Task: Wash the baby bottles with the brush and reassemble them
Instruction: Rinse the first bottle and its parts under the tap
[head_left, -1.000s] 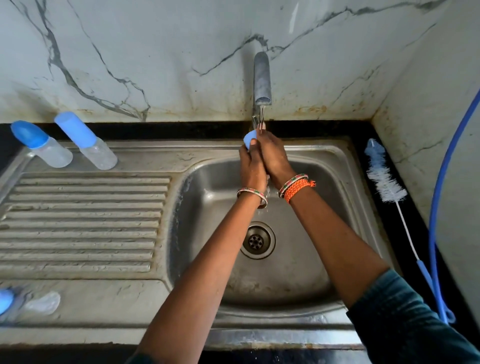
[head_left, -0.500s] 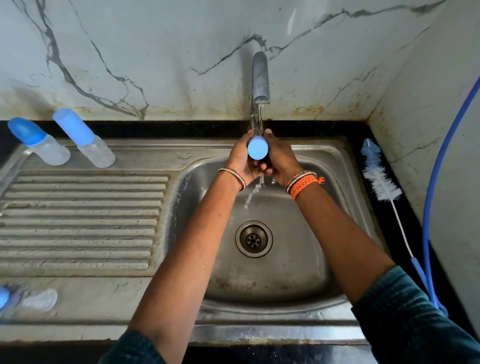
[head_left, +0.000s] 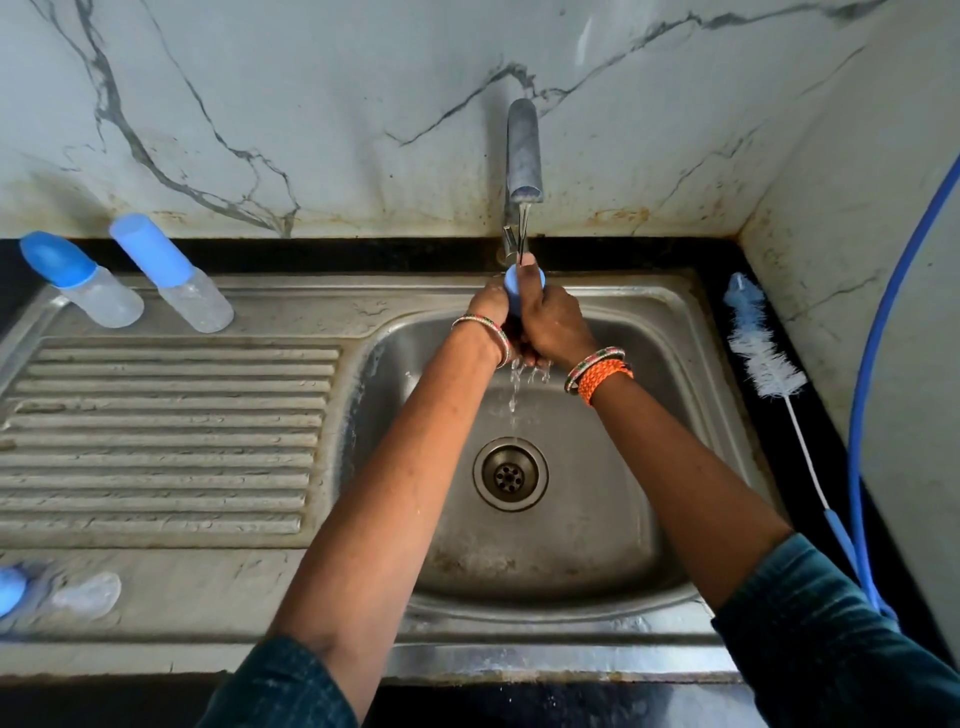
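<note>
under the running tap (head_left: 523, 150), left hand (head_left: 491, 312) and right hand (head_left: 550, 322) both clenched around a blue bottle cap (head_left: 519, 291), bottle brush (head_left: 761, 358) lying right of the tap, two capped bottles (head_left: 130, 280) far left of it

A steel sink (head_left: 691, 364) with a ribbed draining board (head_left: 166, 436) fills the middle; a tap (head_left: 523, 150) runs at upper centre; a blue hose (head_left: 862, 415) curves down the right edge.

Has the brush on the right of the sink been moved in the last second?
No. The brush lies in the same place on the dark counter beside the sink rim, untouched.
</note>
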